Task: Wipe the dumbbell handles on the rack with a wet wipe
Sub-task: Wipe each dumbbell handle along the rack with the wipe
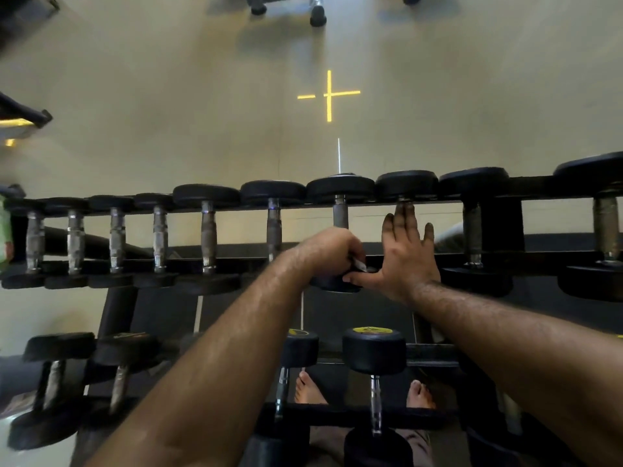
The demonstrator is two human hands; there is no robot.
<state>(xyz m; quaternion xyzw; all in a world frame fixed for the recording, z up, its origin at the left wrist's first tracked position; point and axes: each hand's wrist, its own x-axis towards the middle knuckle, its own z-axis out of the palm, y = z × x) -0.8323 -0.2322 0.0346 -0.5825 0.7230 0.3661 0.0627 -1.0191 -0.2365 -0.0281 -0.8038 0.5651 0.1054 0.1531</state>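
Left hand (332, 252) curls tight around something small and pale, maybe the wet wipe (358, 263), at the near end of a dumbbell handle (340, 215) on the top rack (499, 227), while the flat, open right hand (406, 256) beside it could get pinched if that dumbbell rolls.

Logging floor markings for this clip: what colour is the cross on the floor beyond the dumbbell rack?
Yellow. The cross shows best in the head view, on the pale floor.

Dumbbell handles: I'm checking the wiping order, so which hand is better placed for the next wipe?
Left, probably. The left hand curls around a handle with something small pinched; whether it's the wipe is unclear. The right hand lies flat, fingers straight.
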